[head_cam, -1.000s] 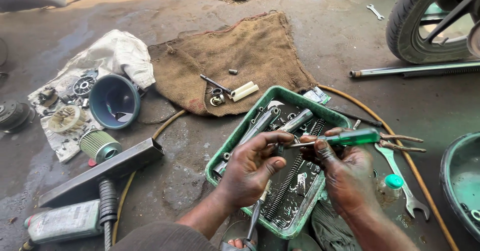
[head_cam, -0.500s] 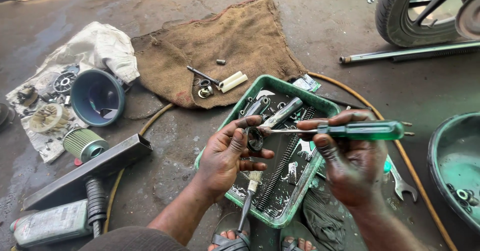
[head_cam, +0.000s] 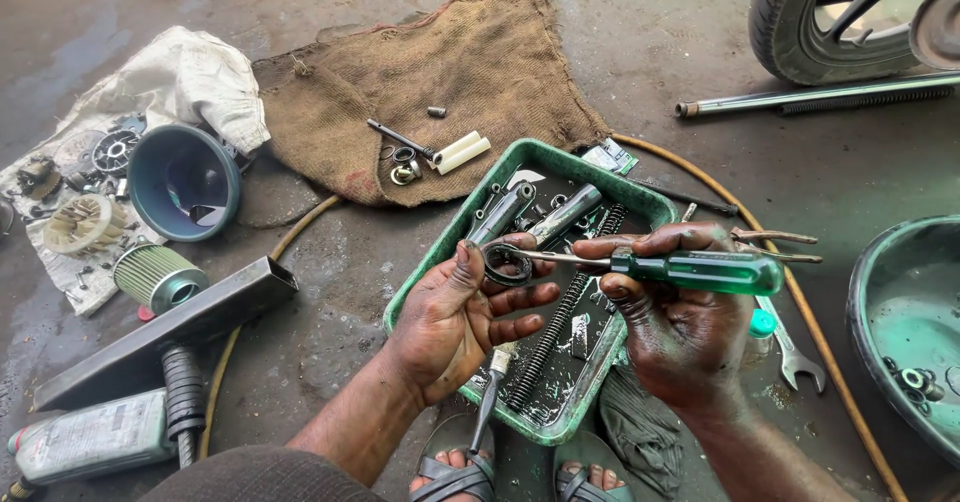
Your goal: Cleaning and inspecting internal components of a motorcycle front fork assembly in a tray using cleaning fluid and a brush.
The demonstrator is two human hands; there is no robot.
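My left hand (head_cam: 462, 314) pinches a small dark ring-shaped part (head_cam: 507, 264) between thumb and fingers, above a green tray (head_cam: 428, 265). My right hand (head_cam: 672, 320) grips a green-handled screwdriver (head_cam: 690, 270), whose metal tip reaches into the ring. Both hands are oily. The tray holds metal tubes (head_cam: 503, 212), a long spring (head_cam: 555, 324) and several small parts in dark oil.
A burlap cloth (head_cam: 470, 62) with a bolt, rings and a white sleeve lies beyond the tray. At left are a blue funnel (head_cam: 183, 182), a filter (head_cam: 155, 277), a metal channel (head_cam: 170, 327) and a bottle (head_cam: 90, 440). A green basin (head_cam: 870, 312), spanner (head_cam: 790, 352), pliers, hose and a wheel (head_cam: 800, 22) are at right.
Both hands have risen from the tray and come together. The screwdriver tip now sits in the ring held by my left hand. The view has shifted slightly.
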